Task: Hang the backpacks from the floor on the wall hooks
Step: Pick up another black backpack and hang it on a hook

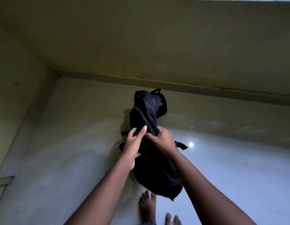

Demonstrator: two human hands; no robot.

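Observation:
A black backpack [154, 166] hangs in the air in front of me, held up off the floor in both hands. My left hand [133, 143] grips its left side, fingers curled into the fabric near the top. My right hand [163, 140] is closed on a bunched fold of the same bag. A second black backpack [149, 108] lies on the floor farther away, near the foot of the wall, with its top handle loop showing. No wall hooks are in view.
A pale glossy floor [230, 168] spreads to the right, with a light reflection on it. Yellowish walls [141, 38] meet in a corner at the left. My bare feet [148, 203] stand just below the held bag.

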